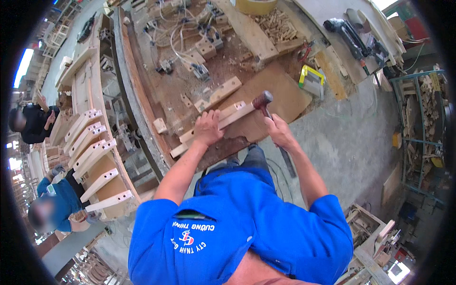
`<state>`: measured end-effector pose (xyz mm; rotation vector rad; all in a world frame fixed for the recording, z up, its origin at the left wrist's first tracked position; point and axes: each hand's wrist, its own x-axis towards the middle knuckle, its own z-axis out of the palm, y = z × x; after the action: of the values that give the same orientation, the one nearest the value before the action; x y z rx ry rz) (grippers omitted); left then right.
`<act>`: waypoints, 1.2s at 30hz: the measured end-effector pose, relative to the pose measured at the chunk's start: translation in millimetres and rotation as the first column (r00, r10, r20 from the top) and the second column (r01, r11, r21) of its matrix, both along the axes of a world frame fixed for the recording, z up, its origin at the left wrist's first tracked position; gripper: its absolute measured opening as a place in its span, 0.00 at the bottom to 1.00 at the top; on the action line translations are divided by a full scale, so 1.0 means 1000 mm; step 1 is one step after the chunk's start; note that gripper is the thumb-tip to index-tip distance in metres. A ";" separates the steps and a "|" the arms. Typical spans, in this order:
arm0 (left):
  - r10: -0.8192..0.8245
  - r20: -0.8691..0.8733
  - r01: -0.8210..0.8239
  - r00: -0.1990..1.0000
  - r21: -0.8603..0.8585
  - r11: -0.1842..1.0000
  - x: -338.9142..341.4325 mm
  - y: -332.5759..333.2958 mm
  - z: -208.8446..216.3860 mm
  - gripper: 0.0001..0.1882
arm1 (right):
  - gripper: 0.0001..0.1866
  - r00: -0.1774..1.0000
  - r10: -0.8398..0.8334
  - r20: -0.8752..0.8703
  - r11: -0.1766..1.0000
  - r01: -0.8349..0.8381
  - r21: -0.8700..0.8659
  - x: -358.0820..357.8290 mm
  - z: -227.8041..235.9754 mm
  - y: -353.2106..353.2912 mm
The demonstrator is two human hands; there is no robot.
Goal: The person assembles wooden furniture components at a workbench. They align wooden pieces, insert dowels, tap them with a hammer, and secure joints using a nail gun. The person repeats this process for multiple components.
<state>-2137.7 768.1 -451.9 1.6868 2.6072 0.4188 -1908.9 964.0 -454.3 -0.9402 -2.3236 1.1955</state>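
My right hand (279, 131) is closed around the handle of a hammer (262, 99), whose dark reddish head is at the right end of a long pale wooden bar (238, 115). Whether head and bar touch I cannot tell. My left hand (208, 127) lies over the middle of the bar, fingers bent round it against the bench. Alongside, partly under that hand, is a second pale wooden piece (228, 110) with holes near its end. Just beyond lies another drilled wooden piece (225, 92). A flat brown board (278, 90) sits beneath the work.
Clamps with clear hoses (183, 35) crowd the bench's far side, near a heap of small wooden dowels (278, 28). A yellow-edged box (311, 78) and a nail gun (349, 42) stand right. Left, drilled wooden legs (102, 154) line another bench, where two people (57, 202) work.
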 end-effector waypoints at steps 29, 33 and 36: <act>0.008 -0.021 -0.010 1.000 -0.082 0.997 0.002 0.006 0.028 0.37 | 0.20 0.830 -0.283 0.480 0.881 0.027 0.473 -0.030 0.020 0.148; 0.206 0.132 -0.207 0.970 -0.008 0.978 0.012 -0.020 0.041 0.37 | 0.19 0.940 0.009 0.340 0.900 -0.157 0.408 -0.055 0.039 0.111; 0.263 0.235 -0.296 0.936 0.120 0.948 0.022 0.004 0.070 0.37 | 0.25 0.954 0.288 0.086 0.750 -0.169 -0.639 -0.072 0.053 0.087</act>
<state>-2115.9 771.6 -382.0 1.2160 2.7128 0.7822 -1980.9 1051.3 -401.6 -1.0085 -2.2426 2.1645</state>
